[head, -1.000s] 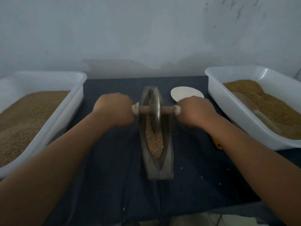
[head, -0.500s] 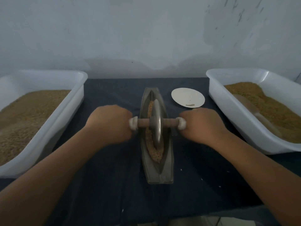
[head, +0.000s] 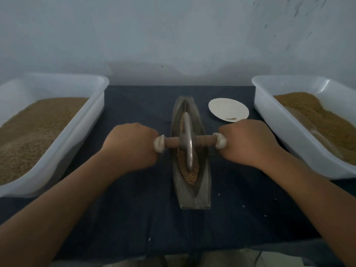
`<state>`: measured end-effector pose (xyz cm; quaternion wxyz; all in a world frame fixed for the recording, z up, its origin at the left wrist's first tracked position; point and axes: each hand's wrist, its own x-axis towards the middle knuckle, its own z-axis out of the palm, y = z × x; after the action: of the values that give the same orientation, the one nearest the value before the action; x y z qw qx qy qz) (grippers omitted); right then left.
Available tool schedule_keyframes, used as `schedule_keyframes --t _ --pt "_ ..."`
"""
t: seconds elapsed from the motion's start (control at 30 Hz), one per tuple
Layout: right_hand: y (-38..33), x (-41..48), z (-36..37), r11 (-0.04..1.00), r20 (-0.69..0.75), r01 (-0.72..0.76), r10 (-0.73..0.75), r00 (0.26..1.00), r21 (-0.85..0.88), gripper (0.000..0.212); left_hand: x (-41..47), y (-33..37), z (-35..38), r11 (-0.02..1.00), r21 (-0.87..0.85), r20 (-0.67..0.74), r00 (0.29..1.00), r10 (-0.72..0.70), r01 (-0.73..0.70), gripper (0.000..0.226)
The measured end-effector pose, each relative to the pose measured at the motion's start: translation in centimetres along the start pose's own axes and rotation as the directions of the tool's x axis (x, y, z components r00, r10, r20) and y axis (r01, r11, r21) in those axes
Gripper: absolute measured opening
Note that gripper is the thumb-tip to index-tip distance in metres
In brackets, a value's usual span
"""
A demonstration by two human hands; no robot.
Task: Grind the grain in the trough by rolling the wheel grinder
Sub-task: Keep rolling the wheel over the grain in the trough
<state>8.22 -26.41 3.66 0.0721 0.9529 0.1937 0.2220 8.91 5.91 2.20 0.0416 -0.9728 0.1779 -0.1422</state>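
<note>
Mid-grind here. The person's left hand (head: 133,147) and right hand (head: 248,143) are each fisted tight round one end of the wooden axle on the wheel grinder (head: 187,139). Its disc stands upright in the grain (head: 191,176), roughly midway along the boat-shaped trough (head: 204,189) on the dark cloth (head: 134,218). The near end looks pretty coarse, so the next roll probably needs even downward pressure from both sides, with the disc kept in the groove so nothing spills.
</note>
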Motion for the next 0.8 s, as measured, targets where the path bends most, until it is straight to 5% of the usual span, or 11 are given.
schedule_keyframes --t 0.23,0.6,0.8 --pt "0.4 7.0 1.6 0.973 0.069 -0.232 0.232 0.970 0.000 0.024 8.5 0.2 -1.4 0.991 -0.029 0.096 0.987 -0.128 0.132 0.029" --pt "0.5 -0.6 -0.1 0.957 0.394 -0.213 0.122 0.911 0.196 0.036 1.3 0.9 -2.4 0.997 0.050 0.050 0.997 0.058 -0.060 0.031" --pt "0.1 5.8 1.7 0.969 0.104 -0.248 0.245 0.964 0.016 0.024 7.7 0.1 -2.1 0.994 -0.056 0.121 0.988 -0.092 0.099 0.028"
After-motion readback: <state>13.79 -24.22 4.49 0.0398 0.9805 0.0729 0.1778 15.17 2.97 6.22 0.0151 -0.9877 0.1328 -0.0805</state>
